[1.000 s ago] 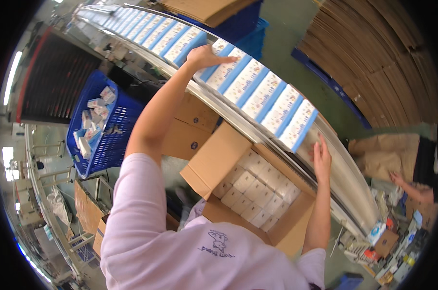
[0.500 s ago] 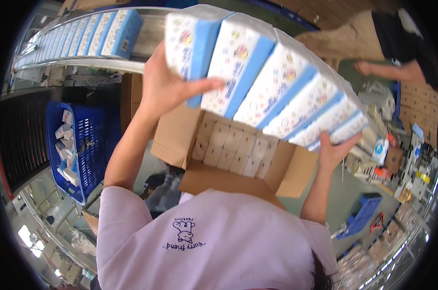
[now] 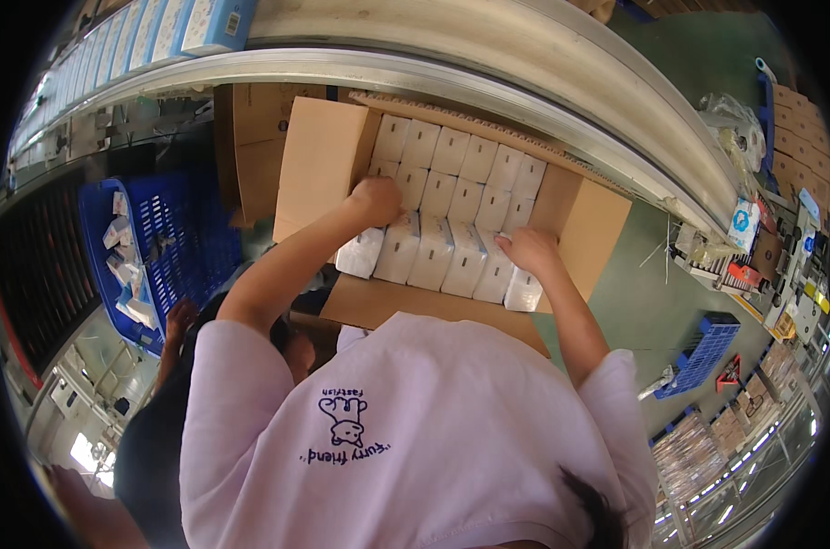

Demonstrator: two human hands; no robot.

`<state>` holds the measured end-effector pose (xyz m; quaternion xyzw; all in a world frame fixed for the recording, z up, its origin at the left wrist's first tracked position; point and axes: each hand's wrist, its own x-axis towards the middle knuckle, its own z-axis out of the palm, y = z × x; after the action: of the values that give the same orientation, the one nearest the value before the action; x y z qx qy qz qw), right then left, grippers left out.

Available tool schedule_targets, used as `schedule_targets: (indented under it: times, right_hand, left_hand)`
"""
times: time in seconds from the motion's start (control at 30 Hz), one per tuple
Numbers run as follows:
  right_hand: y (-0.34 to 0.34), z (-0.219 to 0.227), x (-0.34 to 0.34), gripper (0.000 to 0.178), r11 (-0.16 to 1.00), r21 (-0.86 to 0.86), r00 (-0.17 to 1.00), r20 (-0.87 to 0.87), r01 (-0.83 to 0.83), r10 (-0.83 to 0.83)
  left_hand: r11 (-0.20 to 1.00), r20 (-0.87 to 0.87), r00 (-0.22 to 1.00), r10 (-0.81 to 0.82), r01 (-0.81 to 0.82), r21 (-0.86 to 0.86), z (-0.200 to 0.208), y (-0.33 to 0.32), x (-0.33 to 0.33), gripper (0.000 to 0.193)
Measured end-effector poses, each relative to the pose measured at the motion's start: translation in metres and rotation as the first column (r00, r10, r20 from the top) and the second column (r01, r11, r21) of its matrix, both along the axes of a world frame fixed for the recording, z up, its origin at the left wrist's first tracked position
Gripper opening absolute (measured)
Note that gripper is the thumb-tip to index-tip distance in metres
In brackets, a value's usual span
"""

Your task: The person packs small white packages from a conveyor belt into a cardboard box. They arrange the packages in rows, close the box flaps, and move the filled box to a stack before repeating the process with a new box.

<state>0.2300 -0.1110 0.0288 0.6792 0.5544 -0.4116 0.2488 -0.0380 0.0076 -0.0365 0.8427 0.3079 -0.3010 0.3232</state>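
Observation:
An open cardboard carton (image 3: 319, 165) stands below a curved conveyor and holds several white tissue packs (image 3: 452, 151) in rows. A row of white packs (image 3: 433, 252) lies at the carton's near edge, on top of the others. My left hand (image 3: 376, 199) presses against the left end of this row. At the right end, my right hand (image 3: 528, 249) lies over the last packs. The row is clamped between both hands.
The conveyor rail (image 3: 525, 78) curves above the carton, with blue-and-white packs (image 3: 159, 27) on it at the top left. A blue crate (image 3: 172, 229) with loose packs stands left. Another person (image 3: 154, 439) crouches at the lower left. Cluttered shelves (image 3: 763, 256) are on the right.
Both hands took a row of packs off the conveyor, carried it clamped between them, and brought it down into the carton.

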Motion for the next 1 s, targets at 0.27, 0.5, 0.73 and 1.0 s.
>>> schedule_targets:
  times: [0.27, 0.5, 0.73, 1.0]
  right_hand:
    - [-0.046, -0.002, -0.010, 0.064, 0.907, 0.382, 0.974, -0.064, -0.175, 0.215]
    - [0.051, 0.078, 0.013, 0.049, 0.491, 0.850, 0.793, -0.430, 0.194, 0.431]
    - [0.207, 0.076, 0.044, 0.028, 0.361, 0.773, 0.830, -0.558, 0.522, -0.005]
    - [0.224, 0.053, 0.030, 0.029, 0.519, 0.820, 0.958, -0.285, 0.240, 0.007]
  left_hand:
    - [0.947, 0.257, 0.936, 0.239, -0.283, 0.150, 0.047, -0.041, -0.006, 0.064]
    - [0.628, 0.845, 0.457, 0.277, -0.752, 0.200, 0.105, 0.043, -0.055, 0.022]
    - [-0.109, 0.774, 0.612, 0.163, -0.768, 0.631, 0.161, 0.248, -0.206, 0.042]
    - [0.267, 0.355, 0.397, 0.846, -0.893, 0.363, 0.187, 0.330, -0.221, 0.100]
